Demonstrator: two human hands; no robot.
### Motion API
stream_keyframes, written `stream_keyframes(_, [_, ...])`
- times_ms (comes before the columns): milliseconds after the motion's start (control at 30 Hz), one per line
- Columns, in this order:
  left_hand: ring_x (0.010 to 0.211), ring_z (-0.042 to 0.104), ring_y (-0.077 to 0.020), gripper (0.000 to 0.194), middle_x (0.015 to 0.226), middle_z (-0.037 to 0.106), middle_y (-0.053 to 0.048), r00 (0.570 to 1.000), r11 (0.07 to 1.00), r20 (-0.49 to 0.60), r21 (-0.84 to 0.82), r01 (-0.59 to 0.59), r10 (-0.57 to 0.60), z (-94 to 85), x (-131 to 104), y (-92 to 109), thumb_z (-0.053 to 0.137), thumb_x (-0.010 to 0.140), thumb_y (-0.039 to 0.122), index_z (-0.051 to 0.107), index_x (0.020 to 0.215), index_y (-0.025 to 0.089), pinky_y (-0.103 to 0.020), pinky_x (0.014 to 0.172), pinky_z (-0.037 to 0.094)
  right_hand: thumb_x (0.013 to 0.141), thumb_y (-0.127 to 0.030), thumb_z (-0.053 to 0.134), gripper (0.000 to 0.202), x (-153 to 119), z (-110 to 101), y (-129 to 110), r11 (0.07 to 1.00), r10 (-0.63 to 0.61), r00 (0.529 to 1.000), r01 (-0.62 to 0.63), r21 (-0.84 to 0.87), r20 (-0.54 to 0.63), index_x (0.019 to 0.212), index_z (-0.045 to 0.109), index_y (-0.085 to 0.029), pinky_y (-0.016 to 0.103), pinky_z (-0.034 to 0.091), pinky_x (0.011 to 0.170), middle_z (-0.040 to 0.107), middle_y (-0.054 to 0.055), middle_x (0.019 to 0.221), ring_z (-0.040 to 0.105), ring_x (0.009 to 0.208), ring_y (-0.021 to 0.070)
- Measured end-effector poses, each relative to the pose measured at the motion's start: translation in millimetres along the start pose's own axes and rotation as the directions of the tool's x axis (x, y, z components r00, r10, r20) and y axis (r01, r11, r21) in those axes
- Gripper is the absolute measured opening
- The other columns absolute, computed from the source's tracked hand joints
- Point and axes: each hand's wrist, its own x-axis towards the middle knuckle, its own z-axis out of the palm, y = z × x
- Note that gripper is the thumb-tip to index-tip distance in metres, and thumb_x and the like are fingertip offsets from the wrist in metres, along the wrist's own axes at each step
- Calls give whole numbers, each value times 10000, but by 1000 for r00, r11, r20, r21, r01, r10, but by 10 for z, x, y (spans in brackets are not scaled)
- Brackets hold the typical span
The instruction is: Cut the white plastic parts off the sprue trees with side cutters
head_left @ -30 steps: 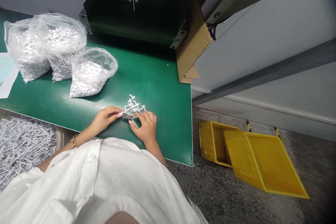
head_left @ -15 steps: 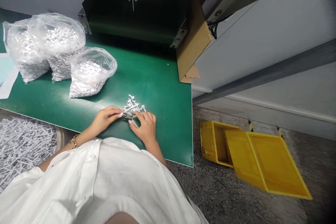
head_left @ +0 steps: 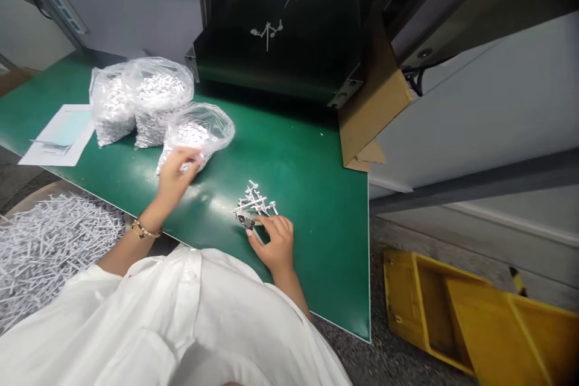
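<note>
The white sprue pieces (head_left: 254,204) lie in a small heap on the green tabletop (head_left: 294,169), close in front of the person so both hands can reach them. The right hand (head_left: 274,244) sits just at the near side of the heap, its grip closed on small cutters (head_left: 246,221) whose tip touches the heap. Left of the heap, the left hand (head_left: 174,175) reaches the nearest bag of parts (head_left: 199,132), fingers curled at the bag's lower edge; whether it pinches anything cannot be told.
</note>
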Motion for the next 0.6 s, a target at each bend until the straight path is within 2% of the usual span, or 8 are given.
stream_keyframes(67, [928,553,-141,191,955,615,-44,970,987,-233,156,-35,71,-309,312,-104,583,884,279,640,1020,158,-267,829,463,809,-371,582,200,2,11,5,1000,2,1000,-2,-13,-7,931,638,-222,346,384,795,569,15,763,519,782,183])
stream_keyframes(200, [996,475,-115,226,1120,506,-74,801,941,-587,323,98,118,-900,966,-508,519,928,192,530,1114,65,-214,802,440,803,-357,593,197,13,22,-14,1000,-19,1000,19,-13,14,935,631,-215,343,383,782,557,19,776,509,787,186])
stream_keyframes(267, [965,459,-99,218,1162,474,-71,764,924,-643,318,213,45,-1100,1239,-827,506,915,91,502,1128,43,-213,829,430,799,-353,600,190,19,23,-28,1000,-17,1000,17,-12,25,927,633,-217,340,382,779,553,16,772,506,783,182])
stream_keyframes(333, [944,458,-105,287,1144,502,-68,805,880,-574,293,374,-151,-1208,1414,-1162,591,836,19,520,1114,25,-248,871,427,795,-351,604,184,23,21,-41,1000,-9,1000,10,-14,24,920,637,-220,339,382,781,547,13,766,505,782,179])
stream_keyframes(367, [939,461,-121,325,1108,533,-64,830,849,-502,302,434,-246,-1225,1455,-1307,647,785,8,538,1091,15,-286,903,423,794,-351,605,183,24,19,-47,1000,-5,1000,5,-16,21,917,639,-221,338,384,782,544,12,765,505,782,178])
stream_keyframes(433, [968,454,-153,314,1046,579,-54,849,812,-433,350,467,-302,-1180,1441,-1486,681,752,15,567,1044,14,-373,977,383,791,-360,602,187,25,10,-55,1000,8,1000,-8,-21,6,911,641,-221,340,387,784,537,14,763,505,786,181])
stream_keyframes(500, [1017,443,-179,251,1041,597,-54,881,819,-435,427,384,-186,-1038,1316,-1475,641,790,42,581,1034,35,-431,1021,327,795,-379,590,199,26,-5,-56,999,29,999,-30,-26,-34,907,635,-222,347,392,785,535,19,767,510,792,187])
stream_keyframes(600, [1040,457,-210,227,1061,591,-87,920,848,-386,509,148,72,-668,968,-1133,557,857,105,582,1080,72,-436,995,323,825,-409,542,218,30,-36,-46,994,98,983,-103,-23,-157,905,609,-217,349,402,760,527,24,766,508,755,185])
